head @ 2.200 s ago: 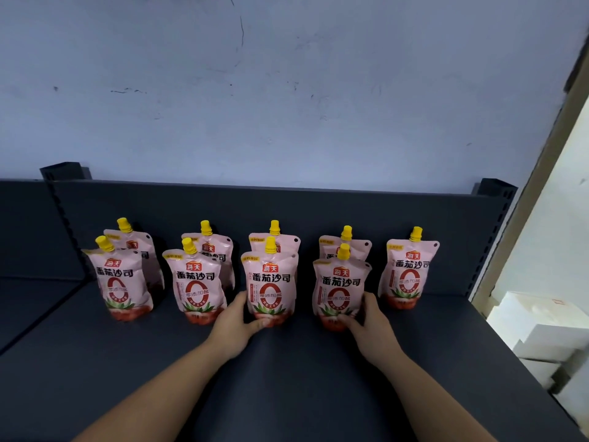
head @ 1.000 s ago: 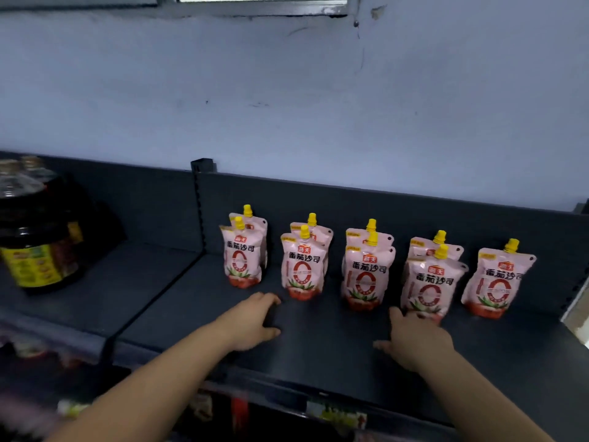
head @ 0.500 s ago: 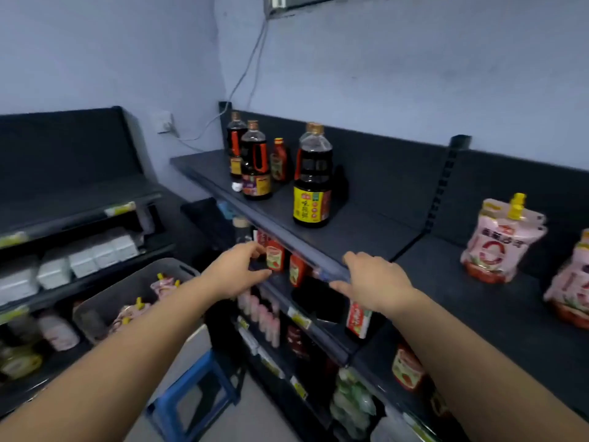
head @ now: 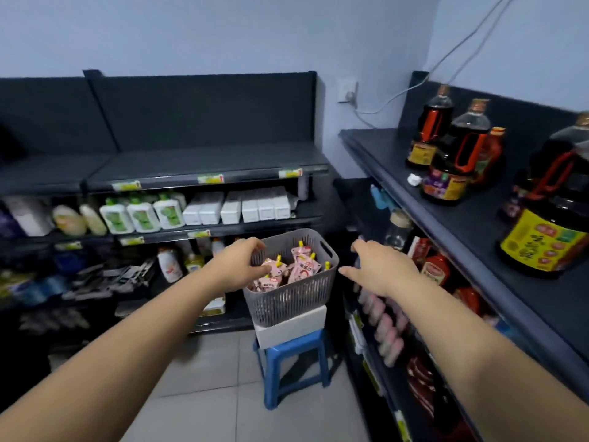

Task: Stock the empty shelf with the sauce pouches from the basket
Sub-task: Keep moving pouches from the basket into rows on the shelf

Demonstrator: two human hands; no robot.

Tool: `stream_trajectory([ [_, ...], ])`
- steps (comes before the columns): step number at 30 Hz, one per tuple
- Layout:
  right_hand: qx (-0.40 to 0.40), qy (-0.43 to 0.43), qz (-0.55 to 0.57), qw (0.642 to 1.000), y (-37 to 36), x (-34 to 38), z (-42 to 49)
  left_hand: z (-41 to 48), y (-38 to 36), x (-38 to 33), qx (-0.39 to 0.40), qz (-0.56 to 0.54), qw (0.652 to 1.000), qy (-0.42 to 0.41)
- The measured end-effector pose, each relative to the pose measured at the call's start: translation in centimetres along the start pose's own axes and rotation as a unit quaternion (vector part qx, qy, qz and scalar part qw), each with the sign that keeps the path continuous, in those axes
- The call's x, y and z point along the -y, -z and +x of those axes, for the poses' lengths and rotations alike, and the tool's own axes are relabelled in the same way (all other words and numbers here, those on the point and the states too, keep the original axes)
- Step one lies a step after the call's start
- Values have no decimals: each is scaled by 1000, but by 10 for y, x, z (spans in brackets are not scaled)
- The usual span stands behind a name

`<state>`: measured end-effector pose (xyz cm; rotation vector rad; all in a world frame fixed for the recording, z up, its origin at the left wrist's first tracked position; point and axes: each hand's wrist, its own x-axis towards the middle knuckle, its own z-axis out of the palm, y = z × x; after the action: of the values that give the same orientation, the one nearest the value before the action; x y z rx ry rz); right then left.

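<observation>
The sauce pouches (head: 302, 269), pink with yellow spouts, lie jumbled in the grey basket (head: 296, 304), some leaning, none sorted; the step in hand looks to be picking more of them out. To do it well, each hand should take one pouch by its body just below the spout and lift it straight up over the rim; the basket sits on a white box (head: 290, 327) on a blue stool (head: 293, 365), so a sideways drag could shift the stack. The left hand (head: 237, 266) hovers over the basket's left rim, fingers loosely curved and holding nothing, its thumb just beside the nearest pouch; whether it touches is hard to tell. The right hand (head: 379, 269) hangs just right of the basket, fingers spread and empty, apart from the pouches. Further right of the basket, a dark shelf (head: 398, 161) carries dark bottles (head: 459, 154).
</observation>
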<state>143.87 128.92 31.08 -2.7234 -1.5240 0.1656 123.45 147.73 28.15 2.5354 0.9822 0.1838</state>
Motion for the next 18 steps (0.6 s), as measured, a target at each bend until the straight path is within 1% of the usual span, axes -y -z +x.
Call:
stream_trajectory([
  [5,18,59,6,998,-7,3,76,39,-5,21,-24,2,998,56],
  [12,39,134,15,990,-10,-15,172,97,-19,21,-35,-16,991,129],
  [15,61,151,16,987,-21,-21,204,113,-34,20,-33,-34,987,153],
  [18,96,169,18,981,-40,-23,228,122,-54,25,-14,-36,983,180],
])
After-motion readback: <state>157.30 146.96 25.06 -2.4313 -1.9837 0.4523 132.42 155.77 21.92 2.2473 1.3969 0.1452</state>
